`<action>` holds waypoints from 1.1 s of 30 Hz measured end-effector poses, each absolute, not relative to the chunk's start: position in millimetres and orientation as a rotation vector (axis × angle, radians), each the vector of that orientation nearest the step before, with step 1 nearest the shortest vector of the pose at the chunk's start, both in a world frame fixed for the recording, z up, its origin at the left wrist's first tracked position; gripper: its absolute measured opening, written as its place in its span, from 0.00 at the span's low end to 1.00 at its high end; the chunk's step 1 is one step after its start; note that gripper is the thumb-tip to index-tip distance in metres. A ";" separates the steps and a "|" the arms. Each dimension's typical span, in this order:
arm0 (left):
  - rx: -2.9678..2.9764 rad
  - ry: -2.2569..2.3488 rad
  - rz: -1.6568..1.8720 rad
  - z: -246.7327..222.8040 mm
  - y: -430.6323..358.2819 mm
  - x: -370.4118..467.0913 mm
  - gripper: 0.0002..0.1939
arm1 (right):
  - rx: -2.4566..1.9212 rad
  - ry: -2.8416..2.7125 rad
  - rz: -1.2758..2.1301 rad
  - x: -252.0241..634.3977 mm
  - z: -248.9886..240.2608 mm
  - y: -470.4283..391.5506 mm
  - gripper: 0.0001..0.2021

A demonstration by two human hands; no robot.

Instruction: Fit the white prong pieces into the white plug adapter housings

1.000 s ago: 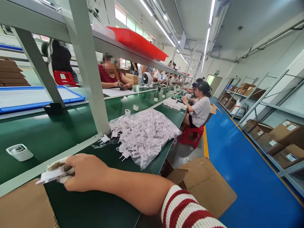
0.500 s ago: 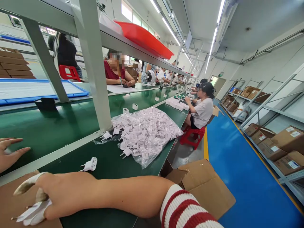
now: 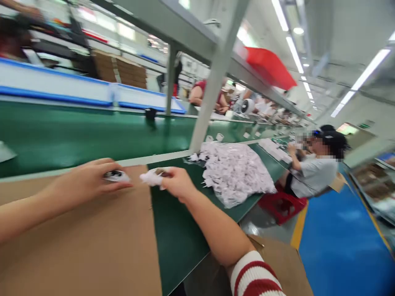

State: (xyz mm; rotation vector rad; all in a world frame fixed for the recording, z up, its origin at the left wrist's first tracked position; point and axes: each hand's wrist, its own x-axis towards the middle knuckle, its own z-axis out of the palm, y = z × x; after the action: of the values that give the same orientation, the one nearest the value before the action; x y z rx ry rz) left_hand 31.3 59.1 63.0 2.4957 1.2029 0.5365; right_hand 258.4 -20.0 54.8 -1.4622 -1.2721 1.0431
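Observation:
My left hand (image 3: 92,177) is over the cardboard sheet, its fingers closed round a small white adapter housing (image 3: 117,176) with a dark inside. Facing it, my right hand (image 3: 178,182) wears whitish finger cots and pinches a white plug piece (image 3: 150,178), which is blurred and partly covered by the fingers. A narrow gap separates the two pieces. Right of my right hand, a clear plastic bag (image 3: 236,172) lies full of white plug pieces, some spilling from its left side.
The brown cardboard sheet (image 3: 92,242) covers the near left of the green bench (image 3: 182,242). A grey post (image 3: 212,82) rises behind the bag. Farther back, white housings (image 3: 219,137) stand on the green belt (image 3: 77,131). A co-worker (image 3: 321,164) sits at right.
My view has turned left. My left hand has come in from the left edge, now with an adapter housing. My right hand has risen from the lower left to face it.

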 end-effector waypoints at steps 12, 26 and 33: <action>2.121 0.996 0.760 15.4 -3.6 12.2 0.25 | -1.343 -1.093 1.257 223.1 59.3 -32.9 0.21; 1.958 0.919 0.727 11.8 -0.7 10.6 0.24 | -1.354 -1.291 0.993 206.9 48.4 -40.5 0.22; 1.913 0.822 0.467 29.6 4.5 -7.5 0.54 | -1.381 -1.204 1.033 212.8 56.0 -37.8 0.18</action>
State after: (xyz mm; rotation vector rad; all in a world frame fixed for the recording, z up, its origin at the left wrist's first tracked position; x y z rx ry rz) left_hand -7.5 4.5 29.6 1.9127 0.8225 0.4666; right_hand 212.8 -37.8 56.0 -1.3814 -1.2040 1.0333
